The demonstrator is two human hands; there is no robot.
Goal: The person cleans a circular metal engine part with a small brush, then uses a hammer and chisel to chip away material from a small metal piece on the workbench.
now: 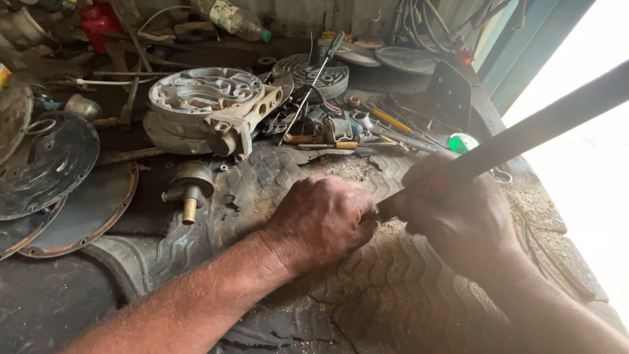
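2 bare hands work a long metal bar against a worn tyre laid over a cluttered bench.

The right hand has its fingers clamped around the long dark metal bar, which slants up to the right out of the fist, its lower tip meeting the left hand. The left hand is curled knuckles-up into a loose fist, pressed on the tyre tread; whether it grips anything I cannot tell. Sawdust-like grit lies just beyond the hands. Further off sit a brass-stemmed fitting, a cast aluminium housing, rusty discs, a screwdriver and loose tools.
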